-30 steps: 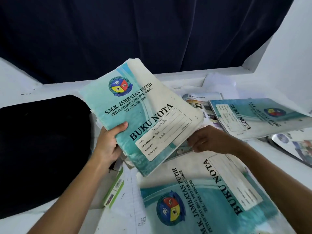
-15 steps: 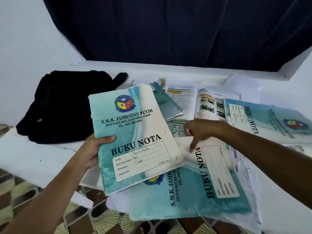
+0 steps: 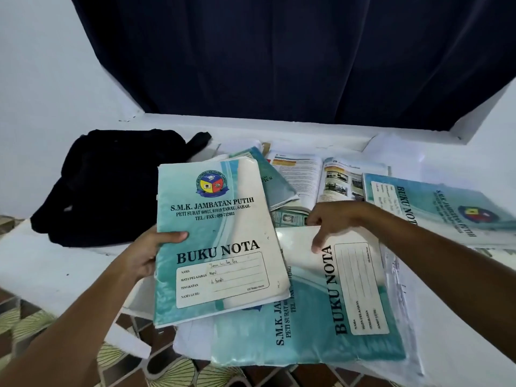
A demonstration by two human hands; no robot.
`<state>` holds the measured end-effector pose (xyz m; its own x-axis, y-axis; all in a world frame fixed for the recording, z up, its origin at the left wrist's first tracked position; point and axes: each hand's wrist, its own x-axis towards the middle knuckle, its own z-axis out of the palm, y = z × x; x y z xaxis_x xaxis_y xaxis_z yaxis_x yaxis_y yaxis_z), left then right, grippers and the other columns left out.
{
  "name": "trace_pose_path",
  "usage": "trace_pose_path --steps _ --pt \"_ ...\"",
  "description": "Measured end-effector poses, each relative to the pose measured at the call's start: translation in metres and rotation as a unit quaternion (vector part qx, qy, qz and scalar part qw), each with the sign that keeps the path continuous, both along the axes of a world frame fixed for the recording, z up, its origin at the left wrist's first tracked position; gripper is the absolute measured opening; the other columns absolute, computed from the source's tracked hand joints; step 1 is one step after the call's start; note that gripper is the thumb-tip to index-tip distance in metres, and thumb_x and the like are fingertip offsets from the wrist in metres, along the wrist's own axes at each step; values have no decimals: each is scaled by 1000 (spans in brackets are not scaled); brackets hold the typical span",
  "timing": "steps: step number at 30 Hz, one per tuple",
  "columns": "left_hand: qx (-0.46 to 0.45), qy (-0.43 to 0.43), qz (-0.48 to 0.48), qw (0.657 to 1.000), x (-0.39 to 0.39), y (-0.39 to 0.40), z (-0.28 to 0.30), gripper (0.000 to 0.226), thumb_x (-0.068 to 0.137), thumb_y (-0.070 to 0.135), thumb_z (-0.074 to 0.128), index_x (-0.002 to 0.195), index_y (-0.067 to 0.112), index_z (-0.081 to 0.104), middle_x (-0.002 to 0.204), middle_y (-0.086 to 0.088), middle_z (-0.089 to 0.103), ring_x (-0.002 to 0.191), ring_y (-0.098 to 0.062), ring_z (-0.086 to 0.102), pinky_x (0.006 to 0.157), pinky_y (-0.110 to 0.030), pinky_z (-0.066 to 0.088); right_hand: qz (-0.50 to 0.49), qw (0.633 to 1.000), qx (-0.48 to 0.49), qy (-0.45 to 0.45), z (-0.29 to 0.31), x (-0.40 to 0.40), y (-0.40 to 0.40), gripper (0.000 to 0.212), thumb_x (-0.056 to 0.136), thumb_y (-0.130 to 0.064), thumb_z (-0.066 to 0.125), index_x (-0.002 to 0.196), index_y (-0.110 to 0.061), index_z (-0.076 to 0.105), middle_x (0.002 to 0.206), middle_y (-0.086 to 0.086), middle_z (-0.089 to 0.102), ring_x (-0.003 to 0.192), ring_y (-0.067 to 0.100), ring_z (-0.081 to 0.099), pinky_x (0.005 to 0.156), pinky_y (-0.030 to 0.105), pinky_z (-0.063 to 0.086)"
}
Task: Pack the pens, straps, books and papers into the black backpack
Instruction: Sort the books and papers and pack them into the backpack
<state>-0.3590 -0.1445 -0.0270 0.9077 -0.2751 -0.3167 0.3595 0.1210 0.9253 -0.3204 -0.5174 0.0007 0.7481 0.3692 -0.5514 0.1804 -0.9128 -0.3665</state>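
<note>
Four teal notebooks (image 3: 220, 241), one gripped by left hand (image 3: 148, 255), right hand (image 3: 335, 219) loose-fingered, one black backpack (image 3: 111, 185).

A dark navy curtain (image 3: 293, 57) hangs in folds across the back, flanked by pale white walls (image 3: 47, 79). A white table (image 3: 55, 263) stands below it. The floor (image 3: 28, 325) at lower left shows brown-and-cream patterned tiles.
</note>
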Motion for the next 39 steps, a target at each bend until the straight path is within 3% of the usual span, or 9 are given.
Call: trace_pose_path --steps 3,7,11,17,21,26,34,37,39 --pt "10 -4 -15 1000 19 -6 7 114 5 25 99 112 12 59 92 -18 75 75 -37 73 53 -43 59 -42 998 37 22 21 -7 -19 29 73 -30 82 95 -13 71 95 -1 71 94 22 63 86 34 46" --pt "16 -19 -34 999 43 -16 16 114 7 24 99 113 12 58 92 -19 74 73 -37 73 53 -45 59 -127 987 93 10 41 -19 -64 24 75 -22 81 97 -20 70 97 -12 70 94 11 62 79 25 43" --pt "14 -22 -72 997 66 -34 26 106 16 14 98 114 7 58 88 -20 74 70 -37 72 51 -44 59 -261 948 181 -17 60 -43 -125 28 75 -8 80 101 -10 70 97 6 74 93 25 69 80 33 54" --pt "7 -11 -124 992 81 -76 24 114 10 19 100 114 1 56 95 -27 72 76 -41 72 56 -46 59 -409 850 316 -101 81 -75 -199 103 24 -41 99 115 -7 66 108 15 72 98 32 70 89 44 55" --pt "14 -3 -139 990 85 -102 17 113 22 21 101 123 1 53 111 -31 67 91 -46 69 71 -55 59 -465 773 410 -138 99 -86 -210 60 64 -10 82 120 -2 61 99 23 72 79 36 73 63 47 60" --pt "42 4 -124 991 89 -122 4 82 60 13 86 131 0 49 115 -29 66 101 -45 66 99 -64 43 -495 699 495 -145 83 -78 -181 68 55 -17 87 117 -5 61 100 21 72 78 32 73 65 49 60" --pt "-41 45 -54 997 72 -148 5 33 84 25 60 109 3 60 92 -22 73 77 -35 73 60 -45 61 -523 670 523 -67 5 -50 -74 27 83 -2 68 109 -6 64 95 19 74 83 33 72 78 50 58" --pt "-86 54 -50 994 65 -143 5 38 84 33 62 104 0 60 80 -18 74 67 -29 73 53 -37 59 -504 667 542 -85 -13 -50 -51 29 84 -2 68 113 -6 64 96 14 75 84 28 73 73 41 60" --pt "-107 46 -54 992 59 -135 4 75 49 39 93 102 -1 59 79 -19 73 65 -29 72 54 -38 60 -478 690 533 -104 -17 -49 -38 32 83 -4 70 115 -6 64 100 12 75 92 28 72 83 45 58"
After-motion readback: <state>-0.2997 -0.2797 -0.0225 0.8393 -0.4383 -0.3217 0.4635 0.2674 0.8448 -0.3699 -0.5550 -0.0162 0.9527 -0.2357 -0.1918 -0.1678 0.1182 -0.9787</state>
